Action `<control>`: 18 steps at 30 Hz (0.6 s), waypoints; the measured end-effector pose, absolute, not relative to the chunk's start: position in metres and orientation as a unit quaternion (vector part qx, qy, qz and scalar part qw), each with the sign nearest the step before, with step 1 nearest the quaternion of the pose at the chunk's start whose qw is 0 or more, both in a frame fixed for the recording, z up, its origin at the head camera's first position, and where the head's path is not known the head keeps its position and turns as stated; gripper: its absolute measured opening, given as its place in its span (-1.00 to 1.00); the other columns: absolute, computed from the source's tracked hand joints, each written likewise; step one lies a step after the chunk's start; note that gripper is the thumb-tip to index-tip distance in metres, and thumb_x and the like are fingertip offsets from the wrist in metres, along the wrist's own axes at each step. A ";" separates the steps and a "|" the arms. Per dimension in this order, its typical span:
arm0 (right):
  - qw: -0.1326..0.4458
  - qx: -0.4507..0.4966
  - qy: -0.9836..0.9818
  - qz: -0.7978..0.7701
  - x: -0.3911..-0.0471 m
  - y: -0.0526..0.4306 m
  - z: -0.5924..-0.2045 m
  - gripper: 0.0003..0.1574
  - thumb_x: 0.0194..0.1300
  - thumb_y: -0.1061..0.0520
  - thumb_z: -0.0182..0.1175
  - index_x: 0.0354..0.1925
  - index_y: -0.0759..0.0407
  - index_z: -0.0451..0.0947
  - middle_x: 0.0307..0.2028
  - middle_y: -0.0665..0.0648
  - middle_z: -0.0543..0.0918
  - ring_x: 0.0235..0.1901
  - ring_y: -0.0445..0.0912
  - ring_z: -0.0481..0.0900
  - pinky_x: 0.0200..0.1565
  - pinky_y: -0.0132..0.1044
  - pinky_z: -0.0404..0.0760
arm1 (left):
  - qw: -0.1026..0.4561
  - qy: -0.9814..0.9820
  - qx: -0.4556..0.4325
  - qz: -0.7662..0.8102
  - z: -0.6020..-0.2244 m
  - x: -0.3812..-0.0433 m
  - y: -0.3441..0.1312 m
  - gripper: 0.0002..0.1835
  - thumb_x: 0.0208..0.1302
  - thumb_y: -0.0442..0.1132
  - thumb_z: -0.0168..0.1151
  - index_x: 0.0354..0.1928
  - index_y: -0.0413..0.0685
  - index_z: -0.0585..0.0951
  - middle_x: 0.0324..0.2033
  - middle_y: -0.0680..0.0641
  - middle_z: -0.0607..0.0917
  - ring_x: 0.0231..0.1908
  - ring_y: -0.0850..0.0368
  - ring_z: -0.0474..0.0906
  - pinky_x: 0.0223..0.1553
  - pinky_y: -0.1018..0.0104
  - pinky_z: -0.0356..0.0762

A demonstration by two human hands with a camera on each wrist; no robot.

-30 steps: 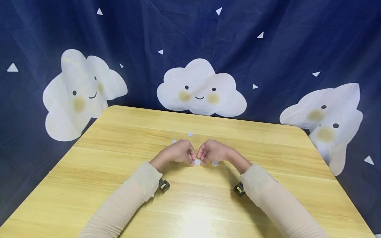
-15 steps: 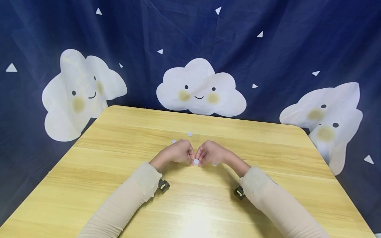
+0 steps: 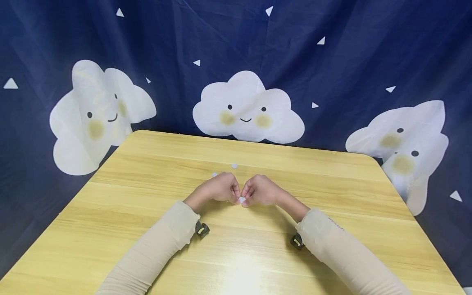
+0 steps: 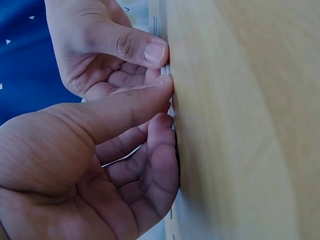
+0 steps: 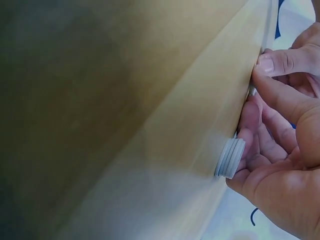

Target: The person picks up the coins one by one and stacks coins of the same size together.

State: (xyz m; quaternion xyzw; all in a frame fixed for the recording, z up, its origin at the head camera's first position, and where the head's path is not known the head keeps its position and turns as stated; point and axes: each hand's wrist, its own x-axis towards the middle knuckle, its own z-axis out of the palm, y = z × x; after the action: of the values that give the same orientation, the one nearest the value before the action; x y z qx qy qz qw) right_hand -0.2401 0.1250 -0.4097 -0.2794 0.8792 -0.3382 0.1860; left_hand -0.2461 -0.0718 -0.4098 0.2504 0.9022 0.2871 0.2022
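Note:
In the head view, a small white disc (image 3: 241, 199) lies at table level between the fingertips of both hands. My left hand (image 3: 222, 187) grips its left side, thumb and fingers bent together. My right hand (image 3: 262, 191) grips the opposite side in the same way. The wrist views show the two thumbs close to each other and low over the wood, covering most of the disc. Beside the right hand's curled fingers stands a short stack of white discs (image 5: 230, 159), which that hand hides in the head view.
Beyond the hands, a white disc (image 3: 234, 166) lies flat on the wooden table (image 3: 236, 250). Another pale disc (image 3: 214, 175) is partly covered by the left hand. A dark blue curtain (image 3: 173, 37) with printed clouds hangs behind the table's far edge.
My right hand has shifted slightly left and closed in on the disc, which has also slid a little left. The stack by the right hand has gone out of sight in the head view.

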 end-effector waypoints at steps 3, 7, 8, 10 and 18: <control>0.186 -0.271 0.880 -0.343 -0.239 0.124 -0.410 -0.79 0.04 0.29 0.57 -0.35 0.23 0.71 -0.47 -0.01 0.72 -0.42 -0.22 0.65 -0.29 -0.38 0.67 | 0.202 0.902 0.249 0.288 -0.409 -0.245 -0.072 -0.86 0.10 -0.31 0.58 -0.45 -0.03 0.74 -0.55 0.06 0.68 -0.51 0.20 0.52 -0.45 0.40 0.52; 0.192 -0.256 0.879 -0.352 -0.239 0.125 -0.409 -0.79 0.02 0.30 0.57 -0.35 0.23 0.71 -0.47 0.00 0.72 -0.42 -0.20 0.65 -0.28 -0.37 0.67 | 0.206 0.901 0.250 0.288 -0.407 -0.245 -0.071 -0.86 0.10 -0.32 0.58 -0.44 -0.03 0.74 -0.55 0.06 0.69 -0.51 0.20 0.53 -0.44 0.40 0.53; 0.194 -0.253 0.879 -0.355 -0.239 0.125 -0.409 -0.78 0.02 0.30 0.57 -0.35 0.24 0.71 -0.47 0.01 0.72 -0.42 -0.20 0.65 -0.28 -0.36 0.67 | 0.207 0.901 0.251 0.288 -0.407 -0.246 -0.071 -0.87 0.10 -0.32 0.58 -0.44 -0.03 0.74 -0.54 0.06 0.69 -0.50 0.20 0.54 -0.43 0.39 0.54; 0.195 -0.247 0.879 -0.357 -0.239 0.125 -0.409 -0.79 0.02 0.30 0.57 -0.36 0.23 0.71 -0.48 0.01 0.72 -0.42 -0.19 0.65 -0.27 -0.36 0.67 | 0.208 0.899 0.257 0.288 -0.408 -0.247 -0.072 -0.87 0.10 -0.31 0.58 -0.43 -0.02 0.74 -0.52 0.07 0.69 -0.48 0.20 0.55 -0.41 0.38 0.56; 0.196 -0.244 0.878 -0.362 -0.239 0.124 -0.409 -0.78 0.03 0.28 0.57 -0.34 0.24 0.72 -0.46 0.00 0.73 -0.39 -0.18 0.65 -0.23 -0.35 0.67 | 0.179 0.898 0.263 0.302 -0.403 -0.259 -0.088 -0.91 0.17 -0.33 0.51 -0.40 -0.04 0.74 -0.50 0.08 0.69 -0.45 0.22 0.55 -0.32 0.37 0.55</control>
State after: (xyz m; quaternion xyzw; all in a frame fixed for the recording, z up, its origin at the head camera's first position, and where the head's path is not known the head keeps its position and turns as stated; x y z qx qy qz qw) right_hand -0.2390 0.1241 -0.4087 -0.2436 0.8781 -0.3621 0.1962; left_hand -0.2592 -0.0880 -0.4034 0.2633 0.8985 0.3021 0.1792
